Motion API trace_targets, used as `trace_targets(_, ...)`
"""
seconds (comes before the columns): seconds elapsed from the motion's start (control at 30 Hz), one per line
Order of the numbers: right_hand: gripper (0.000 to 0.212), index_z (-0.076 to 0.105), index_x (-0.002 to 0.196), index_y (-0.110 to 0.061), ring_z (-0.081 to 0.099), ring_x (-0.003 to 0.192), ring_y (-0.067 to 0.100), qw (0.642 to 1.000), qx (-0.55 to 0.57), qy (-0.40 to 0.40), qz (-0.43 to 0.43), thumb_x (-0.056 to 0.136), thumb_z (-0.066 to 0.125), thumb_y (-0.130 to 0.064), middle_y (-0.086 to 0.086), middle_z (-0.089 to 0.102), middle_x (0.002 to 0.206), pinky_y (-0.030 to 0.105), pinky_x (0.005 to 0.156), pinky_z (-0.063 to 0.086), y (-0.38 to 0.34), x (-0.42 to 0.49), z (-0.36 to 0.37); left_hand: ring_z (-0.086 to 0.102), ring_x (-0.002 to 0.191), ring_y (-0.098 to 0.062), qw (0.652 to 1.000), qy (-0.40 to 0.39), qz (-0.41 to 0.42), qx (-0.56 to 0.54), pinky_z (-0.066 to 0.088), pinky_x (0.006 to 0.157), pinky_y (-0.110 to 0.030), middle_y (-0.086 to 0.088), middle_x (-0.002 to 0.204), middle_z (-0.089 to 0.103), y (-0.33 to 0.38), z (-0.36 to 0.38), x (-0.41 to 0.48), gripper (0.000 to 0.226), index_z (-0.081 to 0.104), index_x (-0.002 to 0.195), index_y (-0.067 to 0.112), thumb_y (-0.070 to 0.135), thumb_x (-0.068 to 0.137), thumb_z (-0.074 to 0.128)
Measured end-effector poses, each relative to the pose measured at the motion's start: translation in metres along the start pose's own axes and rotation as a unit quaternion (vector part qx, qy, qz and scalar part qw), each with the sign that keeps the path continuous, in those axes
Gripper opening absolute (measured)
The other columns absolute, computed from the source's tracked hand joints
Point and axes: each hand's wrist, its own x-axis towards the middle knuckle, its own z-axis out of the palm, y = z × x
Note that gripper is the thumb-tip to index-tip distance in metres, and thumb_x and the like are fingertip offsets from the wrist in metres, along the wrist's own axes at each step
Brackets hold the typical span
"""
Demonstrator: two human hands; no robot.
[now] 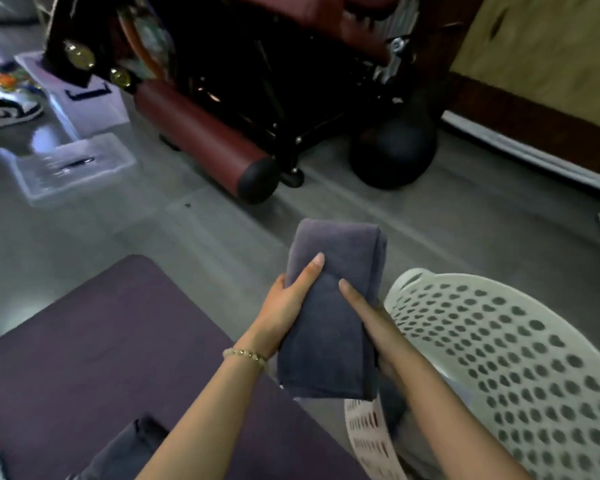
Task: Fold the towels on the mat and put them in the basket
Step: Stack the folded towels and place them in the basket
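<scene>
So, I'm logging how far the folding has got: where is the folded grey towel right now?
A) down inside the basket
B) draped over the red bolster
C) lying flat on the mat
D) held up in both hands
D: the left hand and right hand grip the folded towel in the air, with the mat to its left and the basket to its right.

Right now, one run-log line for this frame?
phase: folded towel held, not yet in basket | left hand: grips it | right hand: grips it | mat: another towel lying
</scene>
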Motion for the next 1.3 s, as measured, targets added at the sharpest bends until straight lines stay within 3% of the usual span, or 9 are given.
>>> trace_targets(0.13, 0.064, 0.063, 0.111, -0.022, 0.069, 0.089, 0.002, 0.996, 0.029, 0.083, -0.021, 0.059, 0.074, -0.057, -0.010, 0.074, 0.094, 0.017, 0.074, 0.053, -0.037, -0.017, -0.079, 0.065, 0.099, -0.010, 0.997, -0.047, -0.002, 0.065, 0.050, 0.093, -0.029, 0.005, 0.112, 0.067, 0.025, 0.095, 0.018, 0.098, 0.055, 0.119, 0.019, 0.083, 0.046, 0.069)
trace_targets(0.33, 0.068, 0.064, 0.119, -0.016, 0.067, 0.103, 0.015, 0.979, 0.128, 0.160, 0.012, 0.063, 0.076, -0.052, 0.004, 0.071, 0.111, 0.027, 0.084, 0.053, -0.020, -0.041, -0.171, 0.057, 0.107, -0.012, 0.962, -0.095, 0.072, 0.246, 0.045, 0.093, -0.028, 0.010, 0.108, 0.060, 0.002, 0.179, 0.030, 0.070, 0.053, 0.105, 0.021, 0.081, 0.069, 0.051)
trace_targets(0.43, 0.066, 0.061, 0.122, -0.018, 0.065, 0.107, 0.021, 0.968, 0.158, 0.192, 0.041, 0.066, 0.074, -0.051, 0.004, 0.069, 0.116, 0.039, 0.099, 0.047, 0.012, -0.046, -0.203, 0.033, 0.136, -0.019, 0.877, -0.047, 0.158, 0.451, 0.027, 0.114, -0.038, 0.002, 0.145, 0.040, -0.031, 0.163, 0.048, 0.100, 0.035, 0.142, 0.023, 0.087, 0.066, 0.021)
trace_targets(0.53, 0.093, 0.062, 0.116, -0.022, 0.068, 0.101, 0.022, 0.956, 0.143, 0.237, 0.099, 0.037, 0.085, -0.066, 0.001, 0.072, 0.110, 0.037, 0.089, 0.052, 0.051, -0.036, -0.219, 0.008, 0.146, -0.016, 0.804, -0.059, 0.190, 0.560, 0.010, 0.118, -0.033, 0.004, 0.159, 0.009, -0.066, 0.136, 0.058, 0.100, -0.003, 0.150, 0.032, 0.088, 0.067, 0.007)
trace_targets(0.7, 0.088, 0.065, 0.107, -0.023, 0.067, 0.096, 0.023, 0.939, 0.121, 0.289, 0.140, 0.036, 0.082, -0.072, 0.000, 0.071, 0.107, 0.041, 0.087, 0.054, 0.119, -0.006, -0.214, 0.031, 0.138, -0.016, 0.825, -0.062, 0.223, 0.515, 0.031, 0.112, -0.037, 0.007, 0.157, 0.018, -0.095, 0.129, 0.062, 0.079, -0.017, 0.139, 0.051, 0.074, 0.079, 0.030)
trace_targets(0.83, 0.073, 0.061, 0.119, -0.016, 0.063, 0.101, 0.019, 0.936, 0.083, 0.308, 0.149, 0.062, 0.078, -0.059, 0.002, 0.067, 0.114, 0.030, 0.081, 0.051, 0.158, 0.022, -0.196, 0.038, 0.132, -0.010, 0.838, -0.042, 0.257, 0.480, 0.040, 0.105, -0.035, 0.018, 0.150, 0.025, -0.099, 0.132, 0.063, 0.080, -0.013, 0.141, 0.053, 0.069, 0.081, 0.038)
trace_targets(1.07, 0.082, 0.038, 0.143, -0.015, 0.046, 0.129, 0.023, 0.934, 0.052, 0.331, 0.120, 0.076, 0.073, -0.046, 0.005, 0.048, 0.142, 0.024, 0.091, 0.036, 0.200, 0.059, -0.185, 0.026, 0.122, 0.010, 0.837, -0.034, 0.269, 0.476, 0.032, 0.099, -0.020, 0.036, 0.136, 0.014, -0.105, 0.133, 0.068, 0.083, -0.013, 0.141, 0.053, 0.067, 0.079, 0.040)
trace_targets(1.17, 0.112, 0.031, 0.144, -0.012, 0.045, 0.130, 0.026, 0.930, 0.037, 0.341, 0.134, 0.057, 0.075, -0.067, 0.009, 0.045, 0.143, 0.028, 0.095, 0.040, 0.197, 0.060, -0.187, 0.024, 0.121, 0.012, 0.837, -0.037, 0.264, 0.478, 0.032, 0.098, -0.019, 0.042, 0.133, 0.011, -0.104, 0.136, 0.066, 0.085, -0.015, 0.139, 0.055, 0.063, 0.081, 0.047)
trace_targets(1.3, 0.116, 0.011, 0.151, -0.019, 0.011, 0.145, 0.026, 0.906, -0.241, 0.348, 0.035, 0.064, 0.069, -0.069, 0.010, 0.009, 0.158, 0.038, 0.117, 0.018, 0.185, 0.049, -0.184, 0.028, 0.120, 0.006, 0.837, -0.036, 0.254, 0.483, 0.035, 0.101, -0.025, 0.017, 0.147, 0.028, -0.103, 0.135, 0.064, 0.087, -0.015, 0.138, 0.055, 0.051, 0.085, 0.053)
